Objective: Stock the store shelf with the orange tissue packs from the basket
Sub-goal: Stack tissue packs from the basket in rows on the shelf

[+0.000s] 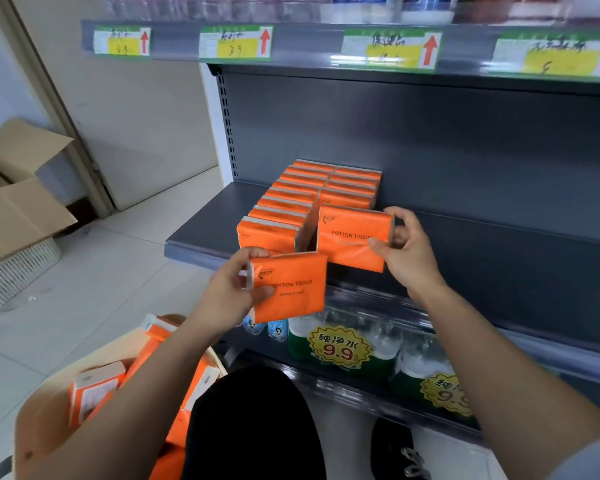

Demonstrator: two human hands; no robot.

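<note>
Fingers of the right hand (406, 251) are curled round the right end of an orange tissue pack (350, 237), with the thumb on its printed face and the fingertips behind. The hand holds it upright at the front of the right row (352, 187) on the shelf (201, 226). That pack is at the shelf's front edge, just beside the left row (281, 209); I cannot tell whether its base rests on the shelf. The left hand (229, 292) grips a second pack (291, 289) by its left end, thumb pressed on the front and fingers wrapped behind. This one is in the air just in front of and below the front edge, printed face up toward the camera. At the lower left the basket (42, 420) holds more packs (94, 393) lying at mixed angles. On the shelf below sit wrapped water bottles (381, 341) with yellow price stickers. A cardboard box (18, 209) stands open on the floor to the left.
</note>
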